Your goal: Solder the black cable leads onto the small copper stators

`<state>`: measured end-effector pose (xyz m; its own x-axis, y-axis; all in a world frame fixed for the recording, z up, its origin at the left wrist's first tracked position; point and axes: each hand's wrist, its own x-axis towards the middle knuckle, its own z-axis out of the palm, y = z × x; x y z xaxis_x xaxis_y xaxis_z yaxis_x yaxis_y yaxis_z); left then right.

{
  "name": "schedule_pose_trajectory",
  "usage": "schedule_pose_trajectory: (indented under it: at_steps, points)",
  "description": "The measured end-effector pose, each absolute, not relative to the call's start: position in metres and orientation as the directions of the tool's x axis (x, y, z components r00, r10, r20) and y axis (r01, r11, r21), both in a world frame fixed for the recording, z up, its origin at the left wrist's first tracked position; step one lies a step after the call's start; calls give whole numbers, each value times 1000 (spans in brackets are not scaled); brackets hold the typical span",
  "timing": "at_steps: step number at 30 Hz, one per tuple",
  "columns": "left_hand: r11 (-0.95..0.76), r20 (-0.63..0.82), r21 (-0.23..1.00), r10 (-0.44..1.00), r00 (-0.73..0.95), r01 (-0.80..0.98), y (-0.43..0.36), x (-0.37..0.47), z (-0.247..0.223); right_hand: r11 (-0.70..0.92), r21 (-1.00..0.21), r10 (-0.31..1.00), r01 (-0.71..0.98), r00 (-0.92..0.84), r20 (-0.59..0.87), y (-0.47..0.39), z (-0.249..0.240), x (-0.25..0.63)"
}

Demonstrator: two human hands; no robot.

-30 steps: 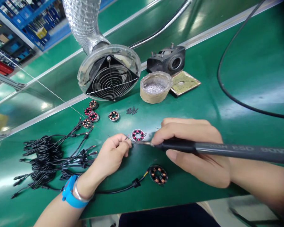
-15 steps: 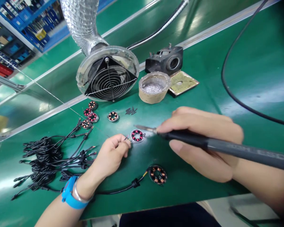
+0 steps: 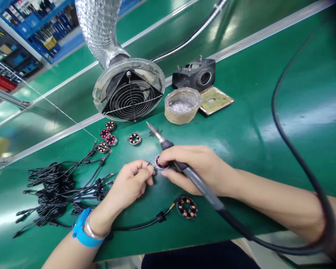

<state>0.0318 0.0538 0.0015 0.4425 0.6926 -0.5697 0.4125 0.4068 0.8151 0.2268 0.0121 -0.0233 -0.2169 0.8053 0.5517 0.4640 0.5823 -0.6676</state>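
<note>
Thumb and forefinger of your left hand (image 3: 137,178) pinch thin wires (image 3: 154,165) at nine o'clock on the red-wound ring (image 3: 158,162); your right hand (image 3: 200,168), fingertips now at the ring, grips the soldering iron (image 3: 199,184), tip swung from nine towards ten-thirty.

Glossy green workbench (image 3: 252,112), pale metal edging (image 3: 268,33), blue shelving (image 3: 49,18) beyond, white glare (image 3: 2,211) at left.

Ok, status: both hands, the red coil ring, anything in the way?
Left hand pinching thin wires beside the red coil ring. Right hand gripping soldering iron, tip pointing away from ring. Right hand hides part of the ring.
</note>
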Motion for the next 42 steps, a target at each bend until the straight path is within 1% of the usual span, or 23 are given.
schedule_pose_trajectory:
  at_steps: [3, 6, 9, 11, 14, 22, 27, 31, 34, 36, 38, 40, 42]
  points:
    - [471, -579, 814, 694, 428, 339, 57, 26, 3, 575, -704, 816, 417, -233, 528, 14, -30, 218]
    - [479, -603, 795, 689, 401, 372, 60, 22, 5, 530, -751, 846, 394, -193, 497, 16, -33, 217]
    - [394, -592, 778, 720, 361, 490, 60, 23, 8, 498, -781, 866, 376, -172, 469, 17, -33, 217]
    - [312, -540, 788, 764, 352, 532, 59, 24, 8, 496, -783, 868, 374, -179, 464, 17, -34, 217]
    - [221, -465, 816, 799, 381, 533, 59, 25, 6, 515, -767, 857, 382, -197, 477, 16, -36, 216]
    - [94, -413, 809, 794, 446, 581, 58, 22, 2, 573, -712, 818, 406, -223, 531, 19, -36, 220]
    - [-21, -347, 786, 812, 470, 618, 54, 22, 4, 593, -730, 805, 341, -294, 516, 22, -36, 217]
    - [-129, -247, 758, 850, 465, 639, 43, 21, 5, 593, -697, 805, 404, -273, 527, 18, -39, 211]
    - [-191, -224, 743, 832, 508, 641, 30, 23, 11, 575, -660, 809, 483, -217, 546, 14, -40, 206]
    - [-263, -229, 719, 784, 576, 643, 23, 24, 17, 564, -637, 808, 526, -193, 556, 13, -41, 204]
    - [-365, -225, 668, 732, 643, 649, 22, 24, 25, 571, -608, 801, 551, -211, 561, 13, -41, 204]
    - [-461, -207, 576, 716, 666, 675, 26, 20, 36, 608, -554, 773, 569, -263, 577, 14, -41, 207]
    - [-499, -163, 445, 771, 615, 743, 33, 10, 52, 650, -494, 735, 577, -312, 602, 14, -39, 211]
